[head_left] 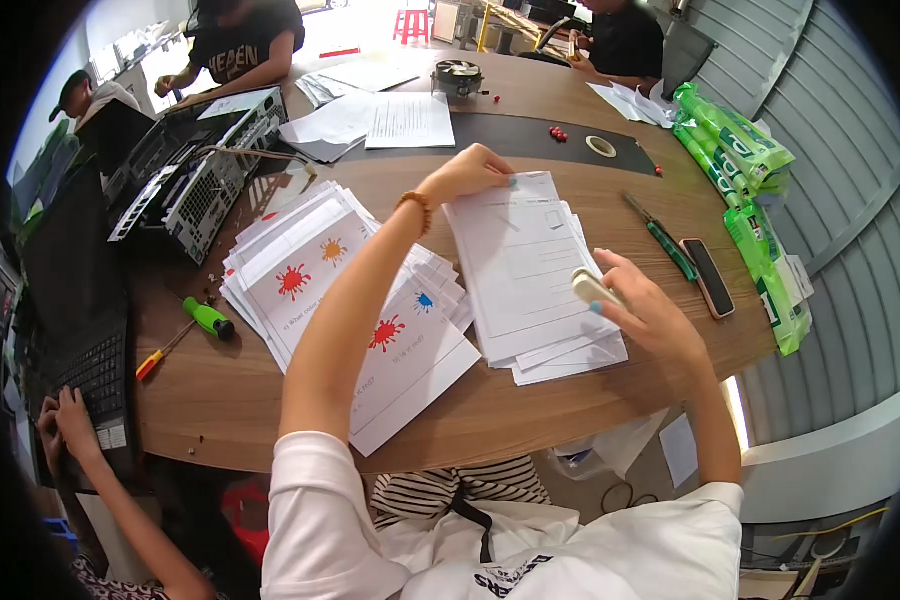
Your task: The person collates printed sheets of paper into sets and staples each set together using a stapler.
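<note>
My left hand (470,171) is at the top edge of a stack of printed sheets (520,270), its fingers pressed together on the paper's upper edge. Over the right side of that stack, my right hand (650,305) has its fingers wrapped round a small whitish object (592,288), possibly a stapler. Left of the stack, partly under my left forearm, lies a spread pile of worksheets (410,350) with red, orange and blue splat pictures.
An opened computer case (205,190), a laptop (95,350) and screwdrivers (208,318) are at left. A phone (708,278), green packages (735,160), a tape roll (601,147) and a fan (458,78) lie beyond. Other people sit around the table; one's hands (70,420) touch the laptop.
</note>
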The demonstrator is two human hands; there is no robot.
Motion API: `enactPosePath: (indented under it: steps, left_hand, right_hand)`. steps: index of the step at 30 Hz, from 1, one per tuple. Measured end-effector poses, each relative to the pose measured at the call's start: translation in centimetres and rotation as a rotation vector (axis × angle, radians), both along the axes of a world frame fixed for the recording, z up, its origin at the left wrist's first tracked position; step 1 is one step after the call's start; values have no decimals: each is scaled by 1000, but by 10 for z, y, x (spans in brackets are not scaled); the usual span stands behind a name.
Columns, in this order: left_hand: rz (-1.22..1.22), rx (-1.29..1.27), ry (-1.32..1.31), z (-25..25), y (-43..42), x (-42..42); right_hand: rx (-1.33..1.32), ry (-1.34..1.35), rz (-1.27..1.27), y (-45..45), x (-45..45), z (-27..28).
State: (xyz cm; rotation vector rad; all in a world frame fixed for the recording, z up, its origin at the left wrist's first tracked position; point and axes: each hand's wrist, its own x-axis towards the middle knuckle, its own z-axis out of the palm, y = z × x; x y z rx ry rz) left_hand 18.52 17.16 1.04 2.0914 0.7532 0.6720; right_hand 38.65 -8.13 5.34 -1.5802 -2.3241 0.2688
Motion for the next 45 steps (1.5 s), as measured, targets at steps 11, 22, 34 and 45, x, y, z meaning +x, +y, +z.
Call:
enactPosePath:
  steps: [11,22,34,45]
  left_hand:
    - [124,-165,-184,-3,-3,10]
    - [440,713,209,39,-65,-73]
    - [660,1066,257,-13,-175,-194]
    - [816,761,364,10,-204,-213]
  right_hand:
    - [320,358,-150,-6,-9,4]
    - [162,-97,19,-5,-56,-40]
    - [402,-452,-109,52,-70,-27]
    - [-129,35,272,37,-211,-21]
